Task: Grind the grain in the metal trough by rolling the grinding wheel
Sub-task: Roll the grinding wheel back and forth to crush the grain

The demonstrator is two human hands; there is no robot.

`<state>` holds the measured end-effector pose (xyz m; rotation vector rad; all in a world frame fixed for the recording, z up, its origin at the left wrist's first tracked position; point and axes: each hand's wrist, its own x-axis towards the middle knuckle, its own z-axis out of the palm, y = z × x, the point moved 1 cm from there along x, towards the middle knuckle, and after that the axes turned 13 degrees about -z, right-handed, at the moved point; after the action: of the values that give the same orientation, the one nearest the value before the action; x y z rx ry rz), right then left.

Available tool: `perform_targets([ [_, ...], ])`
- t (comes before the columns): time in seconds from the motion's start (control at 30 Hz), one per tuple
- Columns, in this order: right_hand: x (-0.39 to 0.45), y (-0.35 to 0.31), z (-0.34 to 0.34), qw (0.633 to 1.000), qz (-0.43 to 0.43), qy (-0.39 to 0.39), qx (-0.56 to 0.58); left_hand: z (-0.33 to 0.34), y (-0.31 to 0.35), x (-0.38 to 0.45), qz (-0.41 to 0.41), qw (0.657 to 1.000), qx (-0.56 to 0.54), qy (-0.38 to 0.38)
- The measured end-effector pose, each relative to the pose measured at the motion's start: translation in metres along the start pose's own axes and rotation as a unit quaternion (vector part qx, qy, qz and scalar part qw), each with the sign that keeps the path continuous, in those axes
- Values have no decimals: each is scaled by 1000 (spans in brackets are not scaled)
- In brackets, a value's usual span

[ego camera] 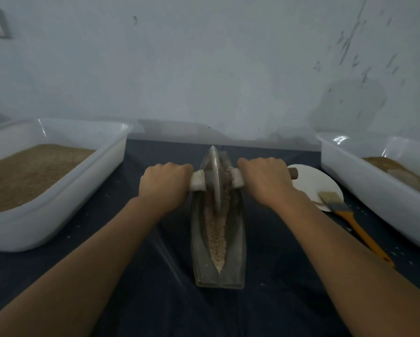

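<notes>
Two hands clench the axle handle from either side in the head view: the left hand and the right hand each wrap one end, with the grinding wheel upright between them. It stands in the far half of the metal trough, whose long axis runs straight away from the person across the bench. Most of the grain lies nearer the body, so the next roll should likely come backward along that axis.

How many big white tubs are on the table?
2. One white tub sits at the left, with plenty of brown grain inside; the other white tub sits at the right, partly cut off by the picture's edge.
</notes>
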<state>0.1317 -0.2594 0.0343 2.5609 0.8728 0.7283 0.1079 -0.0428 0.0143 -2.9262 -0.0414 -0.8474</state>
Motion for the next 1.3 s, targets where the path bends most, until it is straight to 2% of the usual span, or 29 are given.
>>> perform_targets([
  [0.17, -37, -13, -19, 998, -19, -14, 58, -20, -5, -20, 49, 998, 29, -16],
  [0.33, -75, -28, -52, 998, -50, 35, 5, -43, -16, -47, 119, 991, 51, 35],
  [0.5, -51, -21, -26, 1000, -2, 12, 25, -27, -7, -31, 65, 997, 34, 1],
  [0.73, -12, -2, 9, 997, 51, -13, 55, -7, 8, 6, 23, 999, 39, 20],
  [0.83, -20, -7, -2, 998, 37, -27, 48, -15, 4, -2, 36, 999, 19, -24],
  [0.97, -45, -20, -32, 999, -27, -17, 33, -37, -5, -23, 61, 991, -15, -118],
  [1.03, -59, -25, -44, 998, -51, -9, 18, -47, -8, -33, 75, 988, -18, -136],
  [1.13, -69, -27, -54, 999, -50, -7, -18, -51, -12, -42, 80, 990, -5, -120],
  [1.3, -46, -20, -24, 999, 10, -3, 34, -30, -2, -26, 56, 997, 39, -31],
])
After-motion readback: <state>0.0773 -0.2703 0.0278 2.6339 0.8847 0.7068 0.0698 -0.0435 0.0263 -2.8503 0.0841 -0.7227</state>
